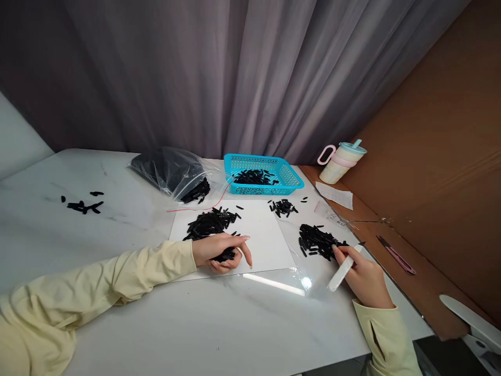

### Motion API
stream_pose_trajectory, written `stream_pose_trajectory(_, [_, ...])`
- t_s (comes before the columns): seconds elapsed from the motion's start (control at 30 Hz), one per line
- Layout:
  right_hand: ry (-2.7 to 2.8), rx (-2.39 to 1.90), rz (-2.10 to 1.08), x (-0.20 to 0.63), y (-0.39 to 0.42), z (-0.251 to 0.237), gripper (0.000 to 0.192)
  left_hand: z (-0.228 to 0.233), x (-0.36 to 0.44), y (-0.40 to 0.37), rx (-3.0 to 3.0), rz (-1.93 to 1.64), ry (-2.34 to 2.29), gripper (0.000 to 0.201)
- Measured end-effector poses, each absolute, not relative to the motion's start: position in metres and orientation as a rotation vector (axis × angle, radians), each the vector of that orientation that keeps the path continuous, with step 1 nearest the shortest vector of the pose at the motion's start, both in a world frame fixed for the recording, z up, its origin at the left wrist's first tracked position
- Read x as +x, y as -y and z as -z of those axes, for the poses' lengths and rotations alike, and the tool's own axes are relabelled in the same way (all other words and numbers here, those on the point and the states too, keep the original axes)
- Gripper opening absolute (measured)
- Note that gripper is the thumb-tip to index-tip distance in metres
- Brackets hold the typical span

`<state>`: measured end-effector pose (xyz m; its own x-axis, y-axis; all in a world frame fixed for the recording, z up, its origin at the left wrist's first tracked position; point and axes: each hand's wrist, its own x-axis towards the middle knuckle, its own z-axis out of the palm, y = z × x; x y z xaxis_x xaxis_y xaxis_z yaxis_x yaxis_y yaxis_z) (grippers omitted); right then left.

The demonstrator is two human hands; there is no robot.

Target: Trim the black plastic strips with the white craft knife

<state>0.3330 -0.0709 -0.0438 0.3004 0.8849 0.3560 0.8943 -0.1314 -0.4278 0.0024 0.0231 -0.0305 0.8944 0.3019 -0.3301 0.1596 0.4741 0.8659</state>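
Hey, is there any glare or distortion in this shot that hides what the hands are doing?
Head view: a bright glare spot and streak sit on the clear sheet between the hands, hiding neither; wide-angle bending bows the table edge; the left hand on black pieces and the right hand holding a white knife stay sharp.

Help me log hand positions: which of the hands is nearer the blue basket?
The left hand, though not by much. It rests on the white sheet, in front of the blue basket. The right hand is farther toward the person and to the right.
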Motion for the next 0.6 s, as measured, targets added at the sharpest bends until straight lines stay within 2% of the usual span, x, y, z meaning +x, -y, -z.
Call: stream_pose_trajectory(0.6, [1.597, -2.008, 0.040, 0.3310, 0.0714, 0.0405, 0.038, 0.0289, 0.0025, -0.0230, 1.111, -0.085, -0.477, 0.047])
